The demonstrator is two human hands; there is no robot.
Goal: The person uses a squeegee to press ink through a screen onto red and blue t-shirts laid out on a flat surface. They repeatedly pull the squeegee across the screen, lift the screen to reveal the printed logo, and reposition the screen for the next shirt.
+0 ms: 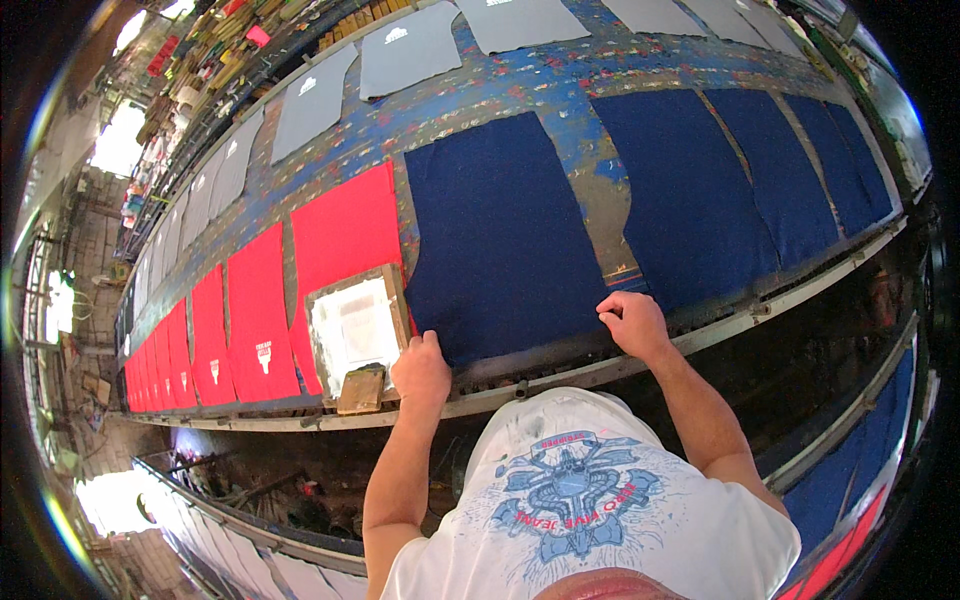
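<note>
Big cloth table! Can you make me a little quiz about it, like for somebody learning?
1. Pick one: what colour is the cloth piece between the person's left hand and right hand? A) grey B) red C) navy blue
2. True or false: the wood-framed screen lies partly over a red piece.
3. Fill the gap: the screen is nearer the person's ____ hand.

Key: 1. C; 2. true; 3. left

Central fabric panel dyed plain navy, matched by navy panels alongside. Red panels stamped with white motifs; grey panels likewise. Counter mottled blue and grey, flecked red and white. White screen edged brown. White shirt printed with blue design, red lettering.
</note>
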